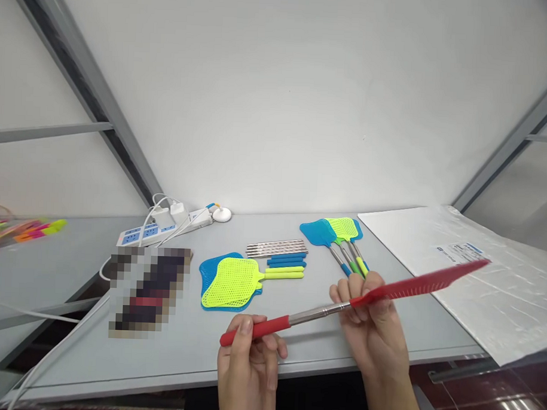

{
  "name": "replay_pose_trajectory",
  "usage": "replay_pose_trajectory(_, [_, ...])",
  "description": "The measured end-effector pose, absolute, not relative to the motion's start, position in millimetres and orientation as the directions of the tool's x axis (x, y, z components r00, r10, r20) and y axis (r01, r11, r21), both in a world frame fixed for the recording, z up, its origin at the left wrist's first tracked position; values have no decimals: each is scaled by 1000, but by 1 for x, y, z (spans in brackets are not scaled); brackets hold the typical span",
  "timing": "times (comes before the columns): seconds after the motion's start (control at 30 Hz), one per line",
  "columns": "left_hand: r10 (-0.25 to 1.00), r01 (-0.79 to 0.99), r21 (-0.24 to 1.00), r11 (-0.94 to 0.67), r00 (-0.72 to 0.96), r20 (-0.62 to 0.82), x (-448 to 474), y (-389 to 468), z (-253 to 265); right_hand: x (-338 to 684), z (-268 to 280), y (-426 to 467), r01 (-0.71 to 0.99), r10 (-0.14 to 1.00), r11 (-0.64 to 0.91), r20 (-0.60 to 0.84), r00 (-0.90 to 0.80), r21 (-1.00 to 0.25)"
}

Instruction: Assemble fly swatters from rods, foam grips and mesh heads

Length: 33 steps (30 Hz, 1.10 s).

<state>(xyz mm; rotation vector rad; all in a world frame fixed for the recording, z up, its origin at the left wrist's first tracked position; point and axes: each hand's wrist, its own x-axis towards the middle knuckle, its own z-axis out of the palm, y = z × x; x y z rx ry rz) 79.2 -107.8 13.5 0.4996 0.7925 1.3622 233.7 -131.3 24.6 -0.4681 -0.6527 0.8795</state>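
A red fly swatter (312, 314) with a metal telescopic shaft is held slantwise above the table's front edge. My left hand (250, 354) is closed round its red grip, thumb on top. Near the neck of the red head, my right hand (370, 322) pinches the swatter where the shaft meets the plastic. On the table beyond lie loose yellow-green and blue swatter heads (232, 281), stacked. Beside them are blue and yellow-green handle grips (286, 265) and a row of metal rods (276, 248). Several whole fly swatters (333, 231) rest behind my right hand.
At the back left sits a power strip (140, 235) with plugs and white cables, near a round white device (222, 214). A pixelated item (151, 293) lies at left. A white package (468, 271) covers the table's right side. Bright coloured items (21, 232) lie far left.
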Motion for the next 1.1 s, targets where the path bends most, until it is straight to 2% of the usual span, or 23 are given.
replay_pose_trajectory(0.1, [979, -649, 743, 167, 17, -205, 84, -109, 13, 233, 22, -138, -328, 698, 623, 315, 643, -710])
replay_pose_trajectory(0.2, [974, -672, 724, 155, -16, -224, 91, -111, 15, 229, 21, -144, -270, 653, 582, 244, 717, -767])
replay_pose_trajectory(0.37, [977, -715, 685, 136, -19, -214, 95, -113, 17, 226, 21, -142, -356, 756, 528, 235, 611, -771])
replay_pose_trajectory(0.47, [982, -730, 666, 151, 34, -186, 96, -113, 19, 223, 18, -135, -355, 760, 520, 230, 608, -777])
replay_pose_trajectory(0.53, [975, -748, 630, 209, 113, -190, 101, -113, 19, 217, 15, -130, -288, 766, 488, 245, 594, -824])
replay_pose_trajectory(0.63, [938, -738, 580, 345, 247, -243, 114, -118, 17, 201, 13, -124, -266, 846, 392, 231, 481, -881])
replay_pose_trajectory(0.77, [906, -665, 618, 420, 341, -249, 133, -121, 13, 190, 18, -121, -333, 876, 274, 91, 474, -902])
replay_pose_trajectory(0.83, [913, -633, 669, 389, 364, -186, 138, -119, 12, 193, 22, -121, -313, 841, 263, 58, 537, -913])
replay_pose_trajectory(0.93, [898, -523, 796, 304, 437, -56, 138, -111, 12, 206, 24, -120, -202, 779, 305, 122, 615, -931])
replay_pose_trajectory(1.03, [827, -251, 961, 113, 560, 49, 126, -99, 14, 232, 23, -121, -6, 710, 312, 230, 666, -950])
replay_pose_trajectory(1.1, [825, -69, 994, -80, 555, 105, 109, -91, 15, 254, 22, -121, 180, 625, 273, 316, 714, -945])
